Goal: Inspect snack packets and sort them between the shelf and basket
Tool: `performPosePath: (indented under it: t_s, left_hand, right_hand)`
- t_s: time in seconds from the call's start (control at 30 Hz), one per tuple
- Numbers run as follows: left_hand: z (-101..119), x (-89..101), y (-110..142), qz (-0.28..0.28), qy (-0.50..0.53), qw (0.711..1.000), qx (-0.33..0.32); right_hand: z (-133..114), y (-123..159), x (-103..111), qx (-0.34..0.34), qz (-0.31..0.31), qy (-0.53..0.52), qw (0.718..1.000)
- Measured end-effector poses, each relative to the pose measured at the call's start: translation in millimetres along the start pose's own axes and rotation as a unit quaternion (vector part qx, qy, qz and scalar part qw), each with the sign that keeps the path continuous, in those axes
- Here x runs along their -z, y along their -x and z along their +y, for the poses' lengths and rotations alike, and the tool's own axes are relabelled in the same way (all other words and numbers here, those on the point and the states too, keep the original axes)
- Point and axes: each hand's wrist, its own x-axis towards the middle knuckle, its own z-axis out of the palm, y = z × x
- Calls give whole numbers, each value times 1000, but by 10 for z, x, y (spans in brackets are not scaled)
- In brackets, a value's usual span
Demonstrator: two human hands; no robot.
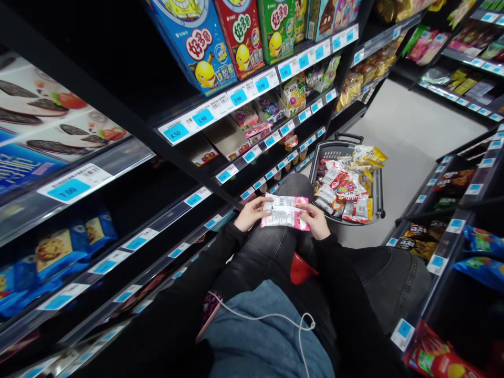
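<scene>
A pink and white candy packet (pixel 284 212) lies across my knee, its printed back facing up. My left hand (pixel 252 212) grips its left end between thumb and fingers. At the opposite end my right hand (pixel 314 219) holds the packet the same way. Just beyond my right hand stands a grey shopping basket (pixel 380 197) heaped with red, white and yellow snack bags (pixel 344 184). Something red (pixel 302 269) shows below the packet, between my legs; its kind I cannot make out.
Shelves with blue price tags rise on the left, carrying snack boxes (pixel 240 39) and small candy bags (pixel 258 128). Low shelves on the right hold bagged snacks (pixel 482 257). Pale floor (pixel 425 115) runs beyond the basket. A white cord (pixel 271 316) lies over my lap.
</scene>
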Motion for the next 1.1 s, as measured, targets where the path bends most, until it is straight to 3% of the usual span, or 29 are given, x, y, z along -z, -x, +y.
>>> performPosePath:
  t_s: [0.13, 0.27, 0.47, 0.6, 0.8, 1.1]
  left_hand:
    - [78, -11, -14, -17, -35, 999, 14]
    - [63, -49, -46, 30, -50, 998, 12]
    - [-44, -93, -86, 77, 18, 993, 89]
    - [-4, -72, -78, 59, -25, 997, 46]
    - [154, -55, -18, -50, -147, 988, 6]
    - [53, -101, -34, 31, -156, 987, -1]
  right_hand:
    - [36, -5, -35, -12, -1, -18, 1000]
    - [65, -9, -50, -27, 28, -50, 998]
    - [56, -21, -73, -60, 43, -125, 989]
    - [44, -29, -69, -59, 50, -134, 988]
    - [26, 5, -32, -22, -24, -57, 998]
    - [114, 4, -89, -9, 9, -33, 999]
